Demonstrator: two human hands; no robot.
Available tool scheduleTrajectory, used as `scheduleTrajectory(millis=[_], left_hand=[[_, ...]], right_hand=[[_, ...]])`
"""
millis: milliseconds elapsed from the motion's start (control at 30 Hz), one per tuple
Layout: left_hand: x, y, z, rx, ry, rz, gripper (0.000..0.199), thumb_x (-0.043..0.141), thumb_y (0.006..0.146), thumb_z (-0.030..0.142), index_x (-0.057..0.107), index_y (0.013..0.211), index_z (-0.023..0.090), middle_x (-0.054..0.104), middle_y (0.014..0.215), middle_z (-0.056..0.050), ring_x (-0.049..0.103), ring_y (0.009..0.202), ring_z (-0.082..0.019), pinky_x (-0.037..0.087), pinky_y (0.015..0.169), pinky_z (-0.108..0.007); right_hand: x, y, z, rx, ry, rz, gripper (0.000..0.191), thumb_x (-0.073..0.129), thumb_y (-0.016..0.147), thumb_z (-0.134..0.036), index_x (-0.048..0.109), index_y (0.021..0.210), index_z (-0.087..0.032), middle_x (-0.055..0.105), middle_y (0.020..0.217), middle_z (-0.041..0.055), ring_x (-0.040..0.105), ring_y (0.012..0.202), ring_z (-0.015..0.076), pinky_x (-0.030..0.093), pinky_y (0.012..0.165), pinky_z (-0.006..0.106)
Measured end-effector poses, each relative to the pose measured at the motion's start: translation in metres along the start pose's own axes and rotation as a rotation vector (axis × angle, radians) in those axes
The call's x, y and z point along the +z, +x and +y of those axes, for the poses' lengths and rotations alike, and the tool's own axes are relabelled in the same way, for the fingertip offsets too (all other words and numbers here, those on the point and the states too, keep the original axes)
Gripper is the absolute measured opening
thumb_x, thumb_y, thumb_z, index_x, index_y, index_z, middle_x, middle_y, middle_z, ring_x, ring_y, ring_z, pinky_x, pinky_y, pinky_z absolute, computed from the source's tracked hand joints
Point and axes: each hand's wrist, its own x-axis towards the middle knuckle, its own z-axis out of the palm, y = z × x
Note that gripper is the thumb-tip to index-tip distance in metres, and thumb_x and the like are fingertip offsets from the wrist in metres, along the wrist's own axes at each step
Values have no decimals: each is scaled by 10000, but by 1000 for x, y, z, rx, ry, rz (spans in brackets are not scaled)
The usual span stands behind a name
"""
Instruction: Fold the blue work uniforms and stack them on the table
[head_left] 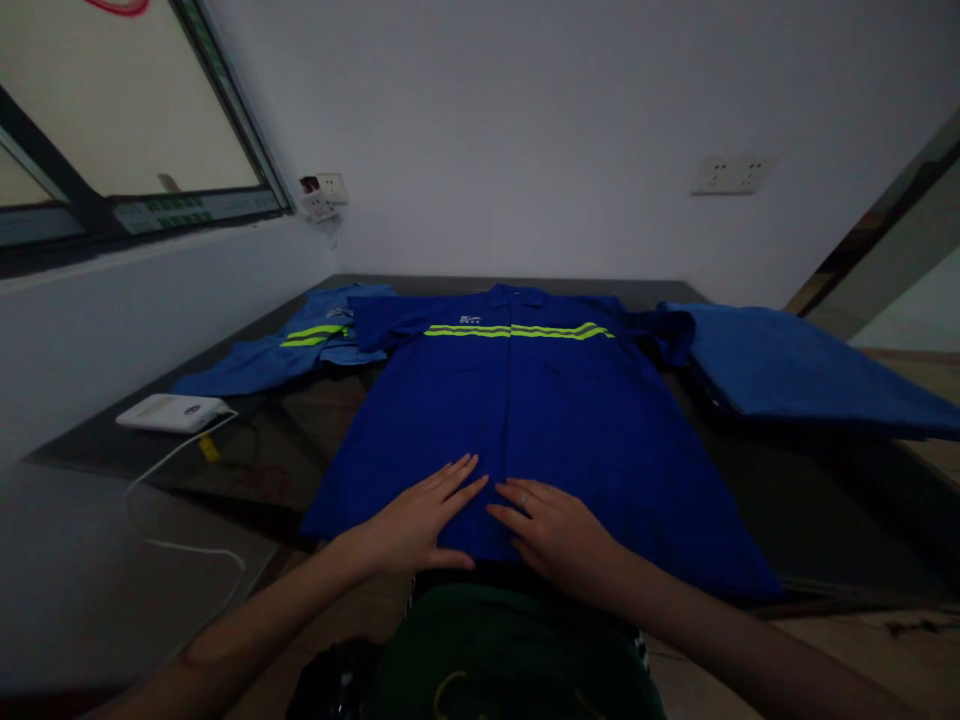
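Taking the gap between the two hands as my clock centre, I have the deep royal-blue, short-sleeved cloth work shirt (465,410) spread flat beneath them on the dark-topped table (817,515). Most of it stretches away towards 12 o'clock, with the collar at the far end and yellow-green chest stripes (469,331) short of it; the hem lies close by at 6.

My left hand (429,515) is on the 9 o'clock side of the front seam, my right hand (556,528) on the 3 o'clock side. Both are palm down and unclenched, fingers stretched out over the lower front, gripping nothing, fingertips near each other but apart.

A lighter-blue striped garment (259,366) lies at 10, a white plastic power bank (169,412) between 9 and 10, and a folded mid-blue cloth pile (802,365) at 2.
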Motion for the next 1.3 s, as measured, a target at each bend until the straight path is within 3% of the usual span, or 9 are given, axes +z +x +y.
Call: scheduleTrajectory(millis=[133, 300, 400, 533, 700, 967, 1133, 1233, 1300], left_hand=[[7, 4, 11, 27, 93, 80, 971, 679, 720, 610, 234, 1501, 241, 121, 1569, -110, 100, 1448, -273, 217, 1169, -474], [13, 18, 30, 67, 153, 221, 711, 619, 850, 383, 317, 1437, 120, 372, 1482, -164, 315, 1394, -246, 252, 1157, -476], [20, 17, 34, 66, 129, 262, 655, 565, 846, 199, 300, 1439, 117, 430, 1451, -145, 375, 1364, -209, 317, 1138, -415], [27, 8, 30, 78, 136, 239, 745, 494, 760, 41, 272, 1459, 168, 372, 1496, -99, 317, 1393, -185, 326, 1135, -392], [28, 3, 33, 145, 188, 175, 741, 547, 777, 72, 276, 1457, 190, 380, 1492, -91, 261, 1417, -202, 256, 1161, -454], [24, 6, 42, 187, 207, 248, 484, 514, 905, 177, 403, 1376, 197, 500, 1405, -94, 444, 1318, -212, 345, 1111, -490], [24, 10, 47, 166, 126, 310, 694, 577, 887, 288, 222, 1464, 135, 447, 1438, -144, 416, 1338, -211, 374, 1110, -421], [28, 13, 51, 211, 111, 291, 862, 647, 834, 365, 140, 1487, 123, 391, 1472, -163, 349, 1377, -233, 366, 1116, -425], [31, 14, 53, 213, 120, 273, 866, 650, 830, 314, 123, 1491, 125, 374, 1483, -157, 321, 1391, -224, 358, 1123, -410]], right_hand=[[22, 6, 4, -9, -65, 162, 350, 517, 874, -152, 644, 1196, -204, 632, 1249, 118, 590, 1169, 217, 500, 979, 362], [11, 5, 6, -97, -110, 355, 320, 496, 879, -95, 651, 1159, -105, 688, 1142, 133, 666, 1034, 207, 552, 881, 317], [4, -5, 0, -129, -116, 417, 307, 487, 889, -95, 658, 1143, -112, 699, 1122, 123, 669, 1026, 202, 548, 893, 319], [19, -16, -7, -132, -95, 442, 276, 493, 891, -102, 682, 1089, -140, 723, 1065, 99, 677, 1001, 185, 557, 868, 296], [38, -26, -6, -104, -100, 496, 302, 476, 889, -91, 663, 1125, -108, 691, 1142, 115, 641, 1080, 211, 555, 908, 335], [36, -34, 4, -121, -64, 493, 407, 399, 871, -23, 611, 1210, -104, 696, 1134, 112, 649, 1071, 177, 547, 937, 339], [38, -34, 2, -153, -1, 653, 266, 454, 905, -73, 668, 1048, -137, 743, 989, 71, 691, 963, 158, 565, 896, 316], [35, -37, -2, -161, 16, 683, 241, 473, 904, -88, 672, 1028, -146, 746, 966, 68, 698, 933, 156, 573, 867, 301], [32, -38, -6, -164, 22, 670, 233, 462, 909, -92, 674, 990, -146, 747, 945, 68, 701, 912, 161, 580, 841, 299]])
